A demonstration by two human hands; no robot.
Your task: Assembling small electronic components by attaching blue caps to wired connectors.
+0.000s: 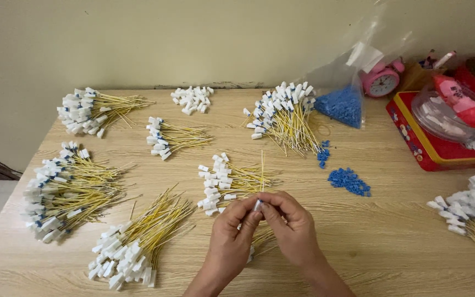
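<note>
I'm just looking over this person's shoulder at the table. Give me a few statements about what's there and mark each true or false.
1. Both hands, left hand and right hand, pinch one yellow wire with a white cap. True.
2. The loose blue beads lie in a red bowl. False: they lie bare on the wooden table.
3. A pink alarm clock stands at the back right. True.
4. The clear bag holds white caps. False: it holds blue beads.
5. The red tin sits at the table's left edge. False: it sits on the right.

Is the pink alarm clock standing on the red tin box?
No, the pink alarm clock stands on the table behind the red tin box.
</note>
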